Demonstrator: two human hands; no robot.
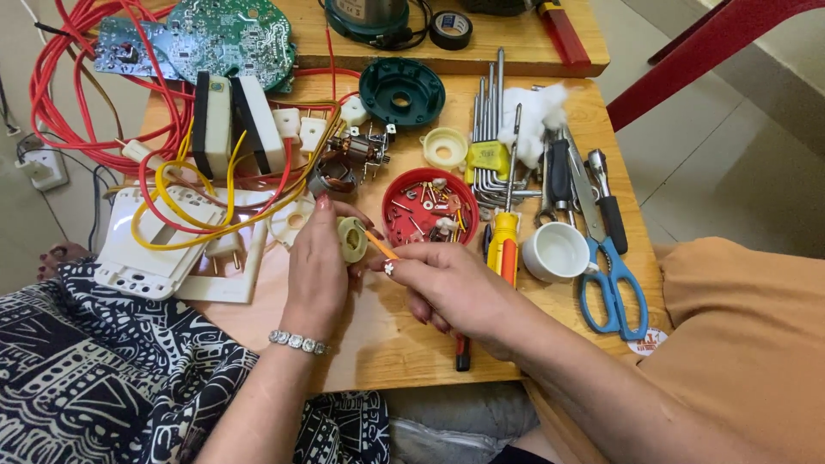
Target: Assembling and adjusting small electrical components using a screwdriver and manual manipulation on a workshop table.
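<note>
Head view: left hand [316,266] pinches round cream plastic ring [351,239].

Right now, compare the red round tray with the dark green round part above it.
The red tray is open-topped and holds small screws and bits; the dark green part holds nothing and has a hole in its middle. The red tray lies nearer the right hand; the green part lies farther up the table. Both are round plastic pieces.
</note>
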